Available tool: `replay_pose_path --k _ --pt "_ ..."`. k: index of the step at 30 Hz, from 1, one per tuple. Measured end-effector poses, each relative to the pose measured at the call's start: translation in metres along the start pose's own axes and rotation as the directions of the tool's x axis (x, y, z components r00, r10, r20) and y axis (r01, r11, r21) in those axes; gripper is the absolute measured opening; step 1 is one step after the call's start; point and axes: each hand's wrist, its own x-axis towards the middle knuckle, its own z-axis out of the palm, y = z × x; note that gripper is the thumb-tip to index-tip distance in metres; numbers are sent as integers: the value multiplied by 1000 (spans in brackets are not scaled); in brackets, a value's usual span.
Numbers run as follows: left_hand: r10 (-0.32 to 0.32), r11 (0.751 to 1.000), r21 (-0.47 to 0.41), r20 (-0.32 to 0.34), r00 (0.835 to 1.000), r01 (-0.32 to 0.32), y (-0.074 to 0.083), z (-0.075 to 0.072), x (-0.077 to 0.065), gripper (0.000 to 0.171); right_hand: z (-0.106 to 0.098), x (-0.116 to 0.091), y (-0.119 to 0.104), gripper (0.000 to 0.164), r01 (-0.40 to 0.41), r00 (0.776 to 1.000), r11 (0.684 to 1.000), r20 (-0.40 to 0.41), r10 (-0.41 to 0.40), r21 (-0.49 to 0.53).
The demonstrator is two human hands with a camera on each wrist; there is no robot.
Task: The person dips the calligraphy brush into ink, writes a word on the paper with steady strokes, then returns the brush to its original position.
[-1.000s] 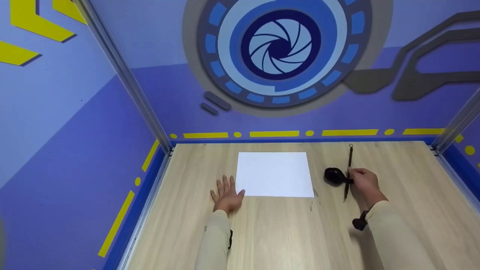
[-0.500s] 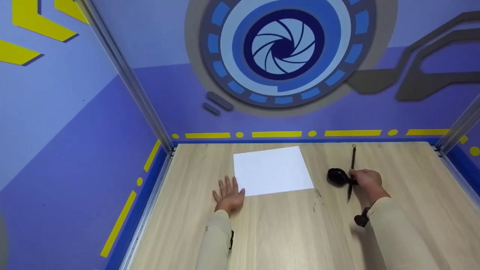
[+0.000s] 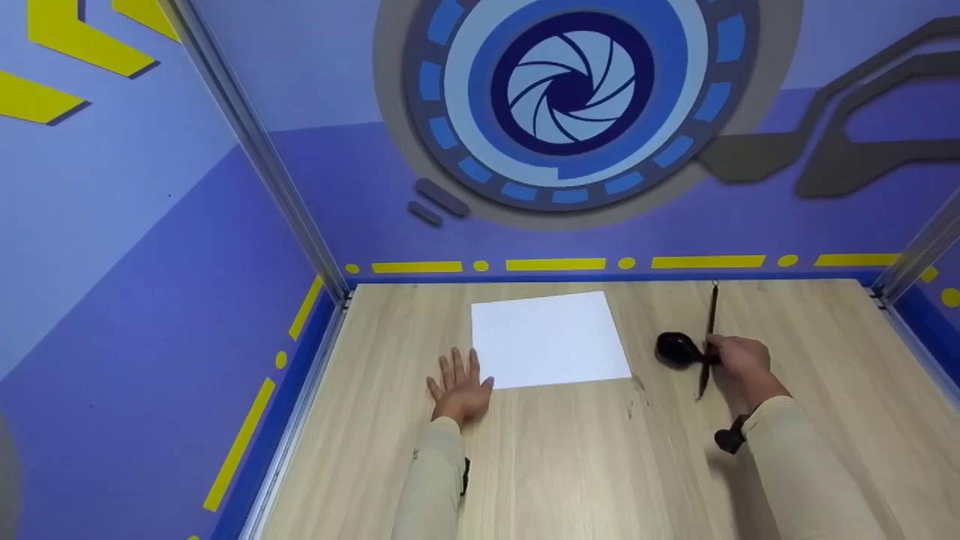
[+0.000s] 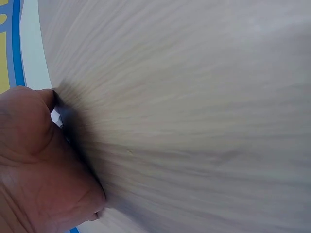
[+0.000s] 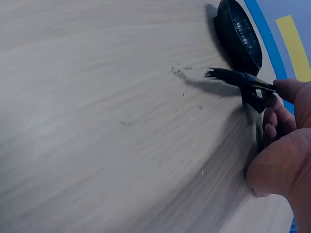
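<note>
A white sheet of paper lies on the wooden table, slightly askew. Beside its near left corner, my left hand rests with fingers spread and the thumb at the paper's edge. To the right of the sheet, my right hand pinches a black writing brush by its handle. The brush's dark bristle tip points back toward me, and a small ring tops its far end. A black spoon-shaped dish sits just left of that hand. Its short handle reaches the fingers; whether they touch it I cannot tell.
Dark smudges mark the wooden table near the paper's right corner. A blue and purple printed wall stands at the table's far edge. Metal posts rise at the back corners.
The paper has turned counterclockwise, its right side swinging away from me. The left hand stays at its near left corner. The right hand still holds the brush by the dish.
</note>
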Motion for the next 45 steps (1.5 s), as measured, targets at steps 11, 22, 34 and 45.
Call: replay_pose_path --k 11,22,34,45 --pt "12 1000 12 -23 1000 -12 0 -1 -3 73 1 -9 6 28 10 1000 967 -9 -8 253" --pt "10 999 31 -25 1000 -9 3 0 -5 73 1 -19 5 26 -8 982 799 -148 121 601" --pt "24 1000 -20 -17 1000 -24 -1 2 -2 75 -2 -43 -3 19 39 976 546 -149 160 837" --pt "39 999 0 -28 999 -39 2 -1 -8 73 0 -43 6 17 96 977 431 -169 134 897"
